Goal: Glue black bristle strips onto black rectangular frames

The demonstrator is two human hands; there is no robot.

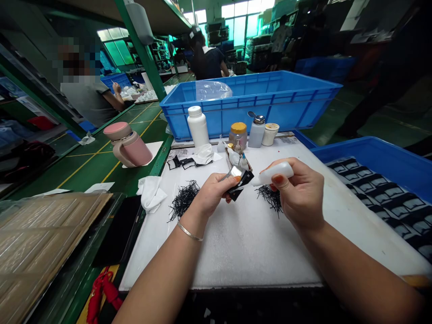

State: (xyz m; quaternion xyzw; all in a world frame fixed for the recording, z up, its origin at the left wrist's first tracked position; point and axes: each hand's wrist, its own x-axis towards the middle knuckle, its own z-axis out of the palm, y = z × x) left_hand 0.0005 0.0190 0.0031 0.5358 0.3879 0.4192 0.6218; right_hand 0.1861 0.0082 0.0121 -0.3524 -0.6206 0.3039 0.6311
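My left hand [215,192] is closed on a small black part [241,183] with a shiny face, held above the white work surface [243,252]. In my right hand [300,193] is a small white squeeze bottle [278,172], its tip pointing left toward the black part. The tip is close to the part; whether they touch I cannot tell. One pile of thin black strips [184,199] lies left of my left hand, and another pile [270,197] lies partly hidden behind my right hand.
A large blue crate [249,108] stands behind a white bottle [198,128], a yellow-lidded jar [238,135] and a pump bottle [257,132]. Left are a pink jug [130,146] and white cloth [150,193]. A blue bin [405,166] at right holds dark parts. People sit beyond.
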